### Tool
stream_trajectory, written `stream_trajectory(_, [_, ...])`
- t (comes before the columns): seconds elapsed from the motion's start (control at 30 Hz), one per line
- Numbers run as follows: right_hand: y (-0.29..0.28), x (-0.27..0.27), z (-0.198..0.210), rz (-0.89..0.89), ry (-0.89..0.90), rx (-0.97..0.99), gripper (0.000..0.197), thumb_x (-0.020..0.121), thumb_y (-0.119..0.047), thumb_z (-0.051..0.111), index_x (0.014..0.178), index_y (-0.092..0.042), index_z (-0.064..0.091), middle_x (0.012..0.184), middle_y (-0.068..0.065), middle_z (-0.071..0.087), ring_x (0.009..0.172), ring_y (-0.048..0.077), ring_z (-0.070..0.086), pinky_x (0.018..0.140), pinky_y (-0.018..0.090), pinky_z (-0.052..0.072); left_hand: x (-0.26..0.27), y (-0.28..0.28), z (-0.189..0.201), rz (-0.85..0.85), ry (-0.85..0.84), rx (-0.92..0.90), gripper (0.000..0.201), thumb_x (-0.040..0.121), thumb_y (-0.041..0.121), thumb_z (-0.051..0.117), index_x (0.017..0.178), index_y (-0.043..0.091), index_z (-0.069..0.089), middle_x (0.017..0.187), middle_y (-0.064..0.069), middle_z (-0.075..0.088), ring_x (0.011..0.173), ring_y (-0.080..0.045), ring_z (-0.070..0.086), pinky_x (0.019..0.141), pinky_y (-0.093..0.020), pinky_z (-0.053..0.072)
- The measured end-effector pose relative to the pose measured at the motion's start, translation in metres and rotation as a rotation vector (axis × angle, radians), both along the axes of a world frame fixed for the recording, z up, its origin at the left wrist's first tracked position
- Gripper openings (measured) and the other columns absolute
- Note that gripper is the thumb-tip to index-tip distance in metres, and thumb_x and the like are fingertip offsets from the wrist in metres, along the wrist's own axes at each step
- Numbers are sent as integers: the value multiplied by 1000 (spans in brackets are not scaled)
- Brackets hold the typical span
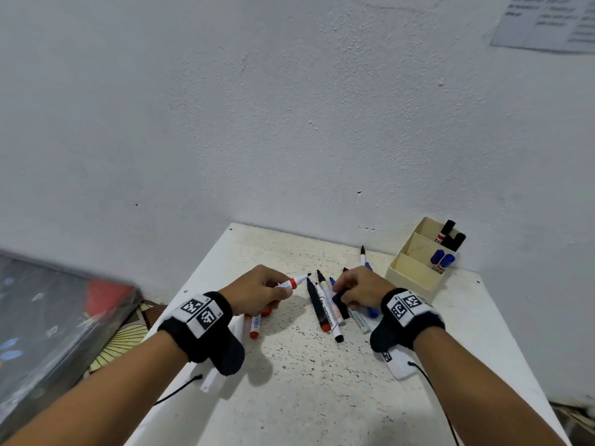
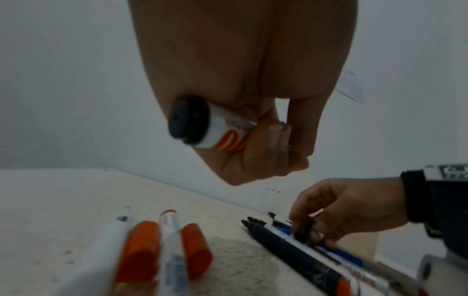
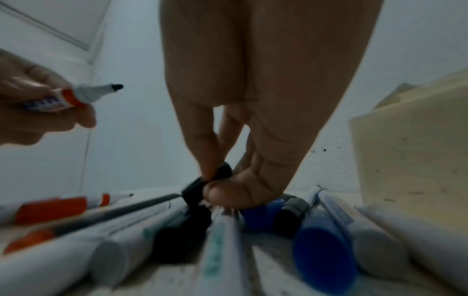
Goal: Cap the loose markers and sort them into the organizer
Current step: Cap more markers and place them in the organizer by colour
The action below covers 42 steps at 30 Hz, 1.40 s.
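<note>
The right hand (image 3: 253, 96) comes down from the top middle of the frame, its thumb and fingertips (image 3: 210, 170) pinching a black cap (image 3: 202, 186) low over a heap of pens. At the upper left, the left hand (image 3: 33, 112) holds an uncapped marker (image 3: 73, 96) with a red band and dark tip pointing right. Along the bottom lie white marker barrels (image 3: 222, 246), a blue cap (image 3: 324, 256) at lower right, and a red cap (image 3: 50, 208) at lower left. A cream box (image 3: 415, 160) stands on the surface at the right edge.
</note>
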State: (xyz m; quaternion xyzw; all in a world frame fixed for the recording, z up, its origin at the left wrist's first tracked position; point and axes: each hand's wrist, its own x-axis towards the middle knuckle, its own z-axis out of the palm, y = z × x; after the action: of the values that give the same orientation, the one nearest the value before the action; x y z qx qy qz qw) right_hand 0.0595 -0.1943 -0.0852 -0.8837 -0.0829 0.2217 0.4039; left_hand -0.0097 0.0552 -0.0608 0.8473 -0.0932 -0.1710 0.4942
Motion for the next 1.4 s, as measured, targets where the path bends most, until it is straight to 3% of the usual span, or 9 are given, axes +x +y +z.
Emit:
stream_trajectory(0.13, [-7, 9, 5, -194, -181, 122, 36, 79, 18, 56, 106, -4, 65, 103, 13, 64, 77, 22, 60, 66, 29, 54, 1, -6, 2, -31, -6, -49, 23, 96, 18, 57, 76, 5, 57, 58, -4, 56, 46, -17, 42, 45, -23, 37])
stream_trajectory(0.23, [-19, 16, 10, -248, -250, 109, 35, 79, 18, 49, 104, 0, 65, 93, 12, 64, 68, 19, 60, 63, 30, 51, 4, -9, 2, -20, 3, -48, 23, 96, 18, 57, 87, -3, 60, 60, -5, 56, 44, -15, 42, 45, -24, 36])
stream_trajectory(0.33, [-27, 21, 9, -201, -319, -93, 34, 80, 15, 47, 102, -4, 65, 91, 13, 65, 76, 22, 62, 70, 31, 52, 6, -12, 1, 4, 12, -44, 27, 96, 17, 56, 103, -9, 59, 62, -6, 55, 40, -10, 40, 42, -21, 33])
stream_trajectory(0.5, [-17, 22, 6, 34, -315, -560, 35, 83, 6, 52, 111, -13, 63, 115, 11, 59, 95, 27, 61, 81, 35, 54, 10, -18, -2, -10, 14, -43, 20, 96, 18, 56, 90, 0, 63, 63, -7, 56, 41, -12, 39, 42, -22, 33])
stream_trajectory(0.67, [-5, 13, 2, 147, -337, -819, 35, 81, 5, 54, 111, -14, 54, 136, 22, 46, 81, 27, 55, 71, 35, 51, 10, -19, -6, -4, 34, -55, 16, 95, 17, 57, 82, 11, 64, 61, -5, 57, 42, -14, 39, 45, -24, 34])
stream_trajectory(0.77, [-7, 14, 4, -22, -423, -620, 34, 81, -1, 60, 112, -14, 56, 115, 13, 61, 90, 27, 61, 75, 34, 52, 11, -17, -8, 15, 42, -61, 14, 95, 16, 57, 87, 8, 65, 61, -4, 57, 41, -13, 39, 44, -23, 34])
stream_trajectory(0.93, [13, -11, 31, -234, -366, 309, 43, 70, 5, 77, 104, -15, 60, 91, -1, 58, 67, 12, 64, 67, 34, 55, 12, -21, -14, 31, 50, -80, 17, 96, 18, 56, 90, 3, 62, 62, -5, 57, 41, -13, 38, 43, -22, 32])
stream_trajectory(1.1, [38, -33, 31, -200, -368, 417, 39, 67, -1, 81, 97, -18, 63, 92, -2, 62, 63, 4, 63, 63, 23, 52, 9, -30, -12, 24, 38, -133, 14, 96, 19, 56, 89, 10, 65, 62, -6, 55, 42, -12, 37, 41, -21, 30])
stream_trajectory(1.4, [39, -34, 24, -253, -451, 399, 29, 68, -3, 80, 89, -15, 64, 93, 0, 65, 74, 16, 66, 65, 29, 55, 6, -27, -11, 56, 2, -164, 14, 96, 19, 56, 100, 10, 66, 60, -3, 55, 40, -9, 38, 41, -21, 33])
